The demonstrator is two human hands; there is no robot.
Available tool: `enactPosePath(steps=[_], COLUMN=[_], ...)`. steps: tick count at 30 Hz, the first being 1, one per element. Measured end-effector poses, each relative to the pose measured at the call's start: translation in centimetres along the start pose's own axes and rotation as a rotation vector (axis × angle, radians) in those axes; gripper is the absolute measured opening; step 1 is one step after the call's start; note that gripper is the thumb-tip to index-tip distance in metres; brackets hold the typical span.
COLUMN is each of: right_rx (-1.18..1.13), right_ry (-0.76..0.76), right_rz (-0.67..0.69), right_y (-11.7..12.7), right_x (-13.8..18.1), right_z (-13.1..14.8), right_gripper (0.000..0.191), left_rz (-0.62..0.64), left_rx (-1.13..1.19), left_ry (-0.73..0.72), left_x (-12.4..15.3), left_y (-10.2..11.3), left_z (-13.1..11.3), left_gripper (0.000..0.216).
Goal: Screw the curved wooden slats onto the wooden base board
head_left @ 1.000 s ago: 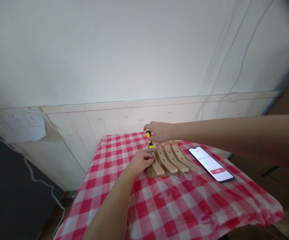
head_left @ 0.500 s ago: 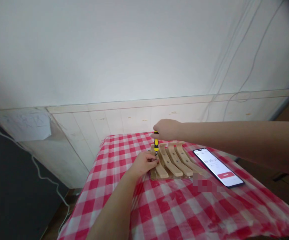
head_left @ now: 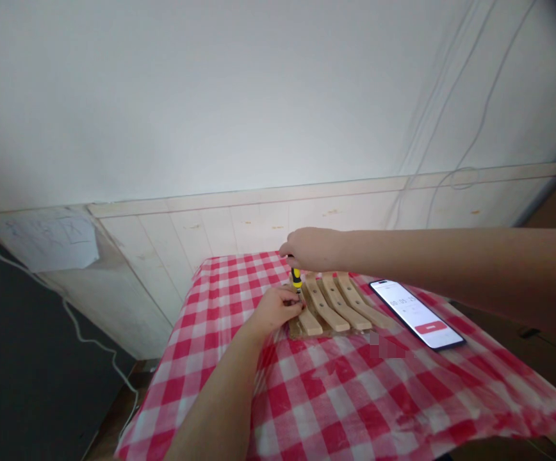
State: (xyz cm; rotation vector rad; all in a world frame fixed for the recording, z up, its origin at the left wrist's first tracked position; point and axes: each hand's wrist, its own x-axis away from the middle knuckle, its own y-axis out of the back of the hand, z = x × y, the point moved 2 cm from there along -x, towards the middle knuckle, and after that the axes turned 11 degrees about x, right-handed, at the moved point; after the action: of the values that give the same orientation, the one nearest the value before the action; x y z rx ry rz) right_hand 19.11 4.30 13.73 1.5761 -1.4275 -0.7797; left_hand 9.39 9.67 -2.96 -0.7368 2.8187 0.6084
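My right hand [head_left: 309,247] is closed round the top of a yellow and black screwdriver [head_left: 296,278], which points down with a slight tilt. Its tip meets the leftmost of several curved wooden pieces [head_left: 328,308] lying side by side, some with dark screws or holes showing. Close to the tip, my left hand [head_left: 278,309] has its thumb and fingers pinched together at that leftmost piece. Whatever sits between those fingertips is too small and hidden to make out. A brownish, translucent backing [head_left: 300,331] shows beneath the wooden pieces.
A phone [head_left: 417,314] with a lit timer screen lies right of the wooden pieces. The red and white checked tablecloth [head_left: 335,397] covers the table, which stands against a white panelled wall [head_left: 211,230]. Cables [head_left: 480,121] run down the wall at the right.
My right hand has shifted slightly left, and the screwdriver's handle now leans to the left. My left hand stays by the tip. The view has shifted a little.
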Motion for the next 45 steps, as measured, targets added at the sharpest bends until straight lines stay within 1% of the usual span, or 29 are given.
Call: enactPosePath(steps=[3,5,7,9,11,12,14,16,19,20,22,24,26,27,29,31,34,36,37,39,41,43,45], right_rx=[-0.023,-0.055,-0.051,0.007,0.054,0.056,0.016,-0.063,-0.194,-0.213,-0.182,-0.110,-0.077,-0.090,-0.164,-0.249,-0.338,-0.350,-0.344,-0.320,-0.326,-0.354,-0.431], right_ry=[0.003,0.054,0.073,0.023,-0.071,-0.113,-0.135,-0.082,0.023,0.043,0.025,-0.060,-0.155,-0.175,-0.161,-0.075,0.030,0.020,-0.007,-0.068,-0.147,-0.065,-0.036], right_rz=[-0.007,-0.002,0.032,0.058,0.063,0.067,0.070,0.050,-0.031,-0.040,-0.021,0.016,0.037,0.034,-0.003,-0.041,-0.024,-0.032,-0.059,-0.128,-0.171,-0.100,-0.090], right_y=[-0.5,-0.3,0.1,0.5,0.7,0.6,0.2,-0.4,-1.0,-1.1,-1.2,-1.3,-1.4,-1.6,-1.8,-2.0,-2.3,-2.7,-3.0,-3.9,-4.9,-5.7,-5.7], right_x=[0.0,0.5,0.9,1.2,1.3,1.3,1.3,1.4,1.9,2.2,2.6,2.6,2.4,2.2,1.8,1.6,1.9,2.0,1.9,1.3,0.3,-0.8,-1.3], right_z=[-0.4,-0.8,-1.0,-1.0,-0.7,-0.6,-0.3,-0.3,-0.6,-0.7,-0.8,-1.0,-1.2,-1.4,-1.6,-1.8,-2.0,-2.1,-2.2,-2.2,-2.3,-2.2,-2.4], right_gripper=[0.034,0.031,0.030,0.036,0.048,0.051,0.047,0.041,0.036,0.035,0.034,0.042,0.056,0.057,0.047,0.039,0.034,0.030,0.031,0.043,0.060,0.048,0.044], left_rz=[0.008,0.005,0.009,0.014,0.008,0.001,-0.008,-0.011,-0.028,-0.029,-0.018,-0.006,-0.008,-0.006,-0.002,0.005,-0.003,-0.005,-0.003,0.000,0.006,0.019,0.027], left_rx=[-0.031,-0.040,-0.034,-0.022,-0.011,-0.004,0.020,0.061,0.154,0.180,0.208,0.213,0.216,0.213,0.200,0.186,0.158,0.137,0.132,0.143,0.171,0.198,0.210], left_ry=[-0.001,0.001,0.004,0.024,0.052,0.059,0.062,0.077,0.164,0.186,0.193,0.166,0.150,0.149,0.148,0.158,0.166,0.147,0.136,0.126,0.132,0.139,0.140], left_x=[0.0,0.0,0.0,-0.1,-0.1,-0.1,-0.1,-0.1,-0.1,0.0,0.0,0.0,0.0,0.0,0.0,0.0,-0.1,-0.1,-0.2,-0.2,-0.2,-0.1,0.0], left_y=[0.1,0.1,0.1,0.1,0.1,0.1,0.1,0.2,0.3,0.3,0.4,0.4,0.4,0.5,0.5,0.5,0.6,0.6,0.5,0.5,0.5,0.4,0.5], left_z=[-0.1,0.0,0.1,0.3,0.4,0.4,0.5,0.6,0.8,0.8,0.6,0.5,0.5,0.5,0.6,0.8,1.0,1.1,1.2,1.1,0.9,0.6,0.5], left_gripper=[0.021,0.019,0.018,0.019,0.021,0.021,0.019,0.017,0.018,0.019,0.020,0.019,0.018,0.017,0.017,0.018,0.019,0.017,0.016,0.016,0.016,0.017,0.018])
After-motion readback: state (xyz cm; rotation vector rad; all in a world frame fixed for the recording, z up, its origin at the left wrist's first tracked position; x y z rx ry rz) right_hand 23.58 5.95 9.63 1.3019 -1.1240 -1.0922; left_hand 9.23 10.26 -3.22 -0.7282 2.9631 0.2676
